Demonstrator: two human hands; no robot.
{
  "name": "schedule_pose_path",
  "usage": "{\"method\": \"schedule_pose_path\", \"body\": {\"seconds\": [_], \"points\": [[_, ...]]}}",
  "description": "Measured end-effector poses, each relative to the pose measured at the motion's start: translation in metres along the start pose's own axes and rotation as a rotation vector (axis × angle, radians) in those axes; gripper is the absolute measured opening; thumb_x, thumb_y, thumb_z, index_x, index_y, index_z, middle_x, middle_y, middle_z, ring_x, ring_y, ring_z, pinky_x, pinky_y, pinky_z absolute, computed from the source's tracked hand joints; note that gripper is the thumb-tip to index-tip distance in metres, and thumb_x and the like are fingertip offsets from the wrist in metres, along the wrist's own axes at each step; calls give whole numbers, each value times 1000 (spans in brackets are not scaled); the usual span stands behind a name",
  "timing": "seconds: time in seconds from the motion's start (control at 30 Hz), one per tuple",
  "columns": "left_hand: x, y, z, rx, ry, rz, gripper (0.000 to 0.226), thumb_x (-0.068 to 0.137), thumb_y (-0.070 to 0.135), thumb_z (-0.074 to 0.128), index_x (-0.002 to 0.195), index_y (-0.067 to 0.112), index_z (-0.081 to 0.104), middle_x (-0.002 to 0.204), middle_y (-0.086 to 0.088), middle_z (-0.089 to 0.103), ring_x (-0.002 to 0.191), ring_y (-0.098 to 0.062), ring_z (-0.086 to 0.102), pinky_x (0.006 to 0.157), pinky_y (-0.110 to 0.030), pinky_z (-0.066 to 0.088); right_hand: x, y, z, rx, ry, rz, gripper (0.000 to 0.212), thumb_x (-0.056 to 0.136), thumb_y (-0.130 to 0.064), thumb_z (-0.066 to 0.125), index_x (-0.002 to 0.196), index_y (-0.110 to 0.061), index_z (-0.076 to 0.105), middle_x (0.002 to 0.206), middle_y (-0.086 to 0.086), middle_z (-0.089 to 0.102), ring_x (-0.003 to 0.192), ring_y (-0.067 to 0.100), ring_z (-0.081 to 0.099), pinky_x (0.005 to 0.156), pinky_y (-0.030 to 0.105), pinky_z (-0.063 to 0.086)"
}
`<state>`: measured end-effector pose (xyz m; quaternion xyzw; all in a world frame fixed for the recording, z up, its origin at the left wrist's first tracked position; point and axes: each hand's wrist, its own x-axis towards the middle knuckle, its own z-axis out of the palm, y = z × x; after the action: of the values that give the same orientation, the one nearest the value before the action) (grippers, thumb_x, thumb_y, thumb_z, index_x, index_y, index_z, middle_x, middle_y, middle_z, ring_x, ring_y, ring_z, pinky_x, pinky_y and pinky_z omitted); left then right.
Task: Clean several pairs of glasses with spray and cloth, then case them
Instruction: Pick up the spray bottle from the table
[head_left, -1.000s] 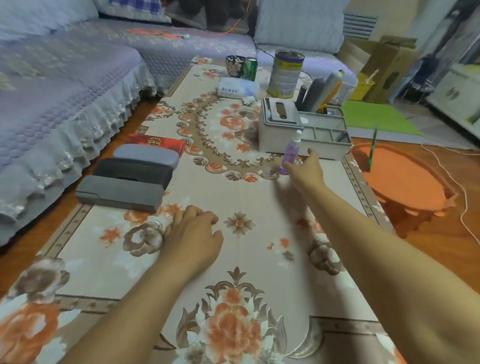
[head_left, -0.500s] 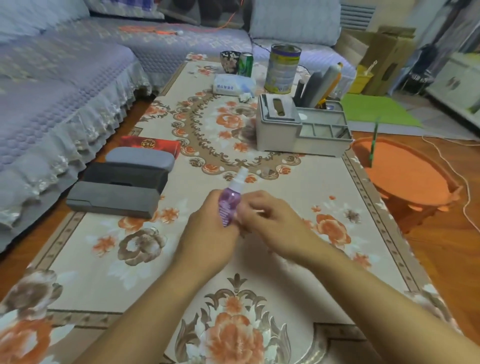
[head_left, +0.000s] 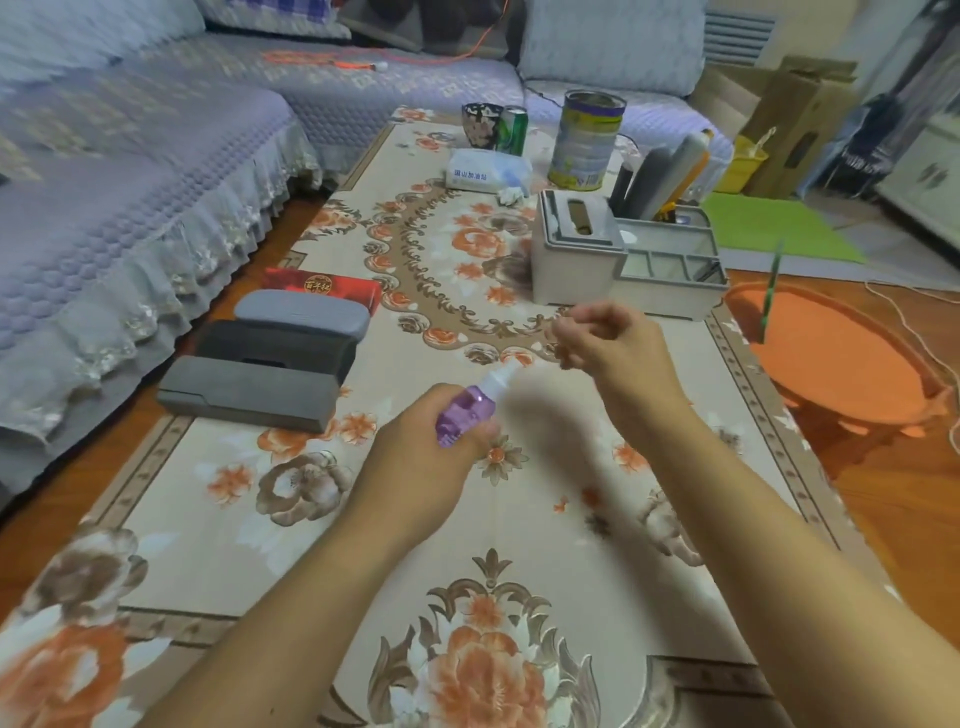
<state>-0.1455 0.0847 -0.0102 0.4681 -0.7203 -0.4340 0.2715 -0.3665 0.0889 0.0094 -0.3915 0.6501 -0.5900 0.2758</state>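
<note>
A: Spray bottle (head_left: 464, 411)?
B: Purple, white nozzle. It's in the left hand (head_left: 435, 451), fingers curled round the lower body, nozzle tilted up and away toward the right hand (head_left: 613, 343). Held above the table, not resting on it.

A: Right hand?
B: Beyond the nozzle tip, apart from the bottle. Fingers curled in, thumb and fingertips pinched together. Whether something small is between them, can't tell, it's blurred.

A: Cases relative to the bottle?
B: Three glasses cases left of it, side by side: dark grey case (head_left: 247, 395) nearest, black case (head_left: 278, 345) behind, lighter grey case (head_left: 301, 313) behind that. Red box (head_left: 324, 288) just past them.

A: Surface?
B: Long low table under a floral cloth (head_left: 291, 499), cream with orange and brown flowers.

A: Further out?
B: Beyond the bottle, a grey organiser box (head_left: 623, 260) with compartments, a tissue pack (head_left: 485, 171), a tall tin (head_left: 584, 140), a green can (head_left: 513, 130), a dark cup (head_left: 480, 124).

A: Room?
B: Lavender-covered sofa (head_left: 130, 171) left of the table, orange round tray-table (head_left: 831, 353) on the right, wood floor, cardboard boxes (head_left: 795, 119) at far right.
</note>
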Motion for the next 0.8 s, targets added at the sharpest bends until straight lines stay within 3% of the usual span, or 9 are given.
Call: {"method": "schedule_pose_path", "body": {"seconds": [0.13,0.27,0.37,0.43,0.53,0.67,0.8], "points": [[-10,5,8,-18,-38,92,14,92,40,70,103,45,62,92,23,67,84,4,62,70,-19,51,-60,-31,-15,66,-115,-124,17,85,1,75,85,-12,65,84,16,73,72,23,69,64,31,56],[-17,8,15,9,-15,165,22,91,45,70,111,44,62,99,15,68,88,-1,64,77,-30,56,-83,-33,-14,-11,-107,-136,16,85,-1,77,84,-12,66,85,11,75,75,24,72,69,32,60],[-21,9,16,20,-17,181,23,92,48,67,114,44,60,102,17,68,91,-2,65,78,-32,57,-95,-29,-10,-6,-63,-114,11,87,-6,76,89,-12,68,88,8,75,81,22,74,77,39,62],[-24,12,18,7,-3,168,25,92,47,67,116,43,61,105,18,68,94,-1,64,78,-26,56,-103,-26,-2,-1,-7,-113,12,89,-10,75,95,-17,68,92,2,75,87,18,74,82,42,61],[-29,20,28,-79,43,135,26,93,43,67,119,40,66,106,19,69,97,0,65,76,-17,55,-119,-21,11,-4,79,-122,22,91,-16,73,107,-27,63,101,-12,72,94,9,72,79,35,60],[-37,26,52,-187,57,137,24,98,29,64,121,34,66,103,11,70,93,0,65,73,-15,54,-131,-17,13,-42,111,-154,36,90,-16,75,113,-34,54,108,-11,72,100,9,71,80,38,61],[-34,25,72,-135,50,178,34,98,20,60,128,34,58,115,12,65,104,-5,61,88,-31,55,-129,-15,0,-22,72,-89,58,87,-8,75,131,-34,48,109,-9,72,108,10,68,87,37,59]]}}
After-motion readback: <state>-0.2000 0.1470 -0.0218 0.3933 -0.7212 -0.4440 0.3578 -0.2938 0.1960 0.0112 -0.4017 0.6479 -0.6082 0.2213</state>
